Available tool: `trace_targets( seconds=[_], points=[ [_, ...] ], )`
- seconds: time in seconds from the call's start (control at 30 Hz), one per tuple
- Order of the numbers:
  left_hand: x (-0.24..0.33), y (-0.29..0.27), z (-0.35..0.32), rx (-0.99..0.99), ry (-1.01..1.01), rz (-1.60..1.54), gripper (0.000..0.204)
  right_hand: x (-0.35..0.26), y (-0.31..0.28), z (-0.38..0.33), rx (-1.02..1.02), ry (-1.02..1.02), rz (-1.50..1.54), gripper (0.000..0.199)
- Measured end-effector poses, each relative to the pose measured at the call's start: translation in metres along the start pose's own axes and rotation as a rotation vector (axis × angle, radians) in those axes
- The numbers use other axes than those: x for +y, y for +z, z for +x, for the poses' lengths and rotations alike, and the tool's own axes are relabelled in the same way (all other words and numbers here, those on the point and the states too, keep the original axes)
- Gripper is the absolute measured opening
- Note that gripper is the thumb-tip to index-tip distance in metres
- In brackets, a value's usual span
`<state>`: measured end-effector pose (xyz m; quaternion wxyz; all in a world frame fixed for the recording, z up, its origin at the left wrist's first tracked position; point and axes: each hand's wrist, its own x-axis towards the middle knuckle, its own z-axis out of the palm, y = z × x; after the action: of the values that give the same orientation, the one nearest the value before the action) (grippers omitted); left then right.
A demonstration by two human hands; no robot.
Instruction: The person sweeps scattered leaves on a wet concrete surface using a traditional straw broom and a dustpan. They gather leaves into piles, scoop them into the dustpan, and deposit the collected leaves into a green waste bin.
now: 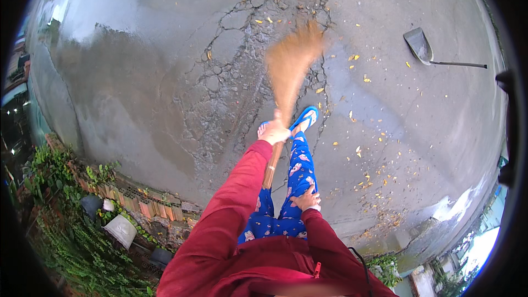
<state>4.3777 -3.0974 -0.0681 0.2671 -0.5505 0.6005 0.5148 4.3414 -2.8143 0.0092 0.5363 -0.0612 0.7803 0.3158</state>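
The left hand (273,133) is closed in a full fist round the handle of a broom (286,77), fingers wrapped tight, the red sleeve (231,209) stretched out behind it. The broom runs from a wooden handle end just below the fist up to a fan of straw-coloured bristles, blurred, over the cracked patch of pavement (231,77). The right hand (306,200) holds nothing; it lies flat with fingers loosely spread against the thigh of the blue patterned trousers (300,173), below and a little to the right of the broom handle. A blue sandal (306,117) shows just right of the fist, beside the lower bristles; a second one peeks out just left of the fist, mostly hidden. Small yellow leaves (360,77) lie scattered on the wet concrete to the right of the broom and above its bristles, with a denser scatter lower right. A grey dustpan (419,45) with a long thin handle lies on the ground well apart from the broom, up and to its right. Far to the broom's lower left runs a low brick edge (146,204) with green creeping plants (66,231) and a pale pot (121,230) behind it.
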Motion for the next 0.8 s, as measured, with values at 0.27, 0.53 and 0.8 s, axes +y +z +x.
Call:
trace_targets(
  seconds=[0.27, 0.53, 0.8],
  points=[
    [0.016, -0.1, -0.123, -0.501, 0.117, -0.79, 0.089, -0.029, -0.057, 0.016, 0.11, -0.044, 0.084, 0.112],
    [0.085, -0.041, -0.029, 0.001, 0.029, -0.682, 0.074, -0.02, -0.064, 0.025, 0.252, -0.094, 0.068, 0.099],
    [0.071, -0.023, -0.079, -0.401, 0.155, -0.412, 0.096, -0.028, -0.083, 0.023, 0.287, -0.101, 0.051, 0.09]
  ],
)
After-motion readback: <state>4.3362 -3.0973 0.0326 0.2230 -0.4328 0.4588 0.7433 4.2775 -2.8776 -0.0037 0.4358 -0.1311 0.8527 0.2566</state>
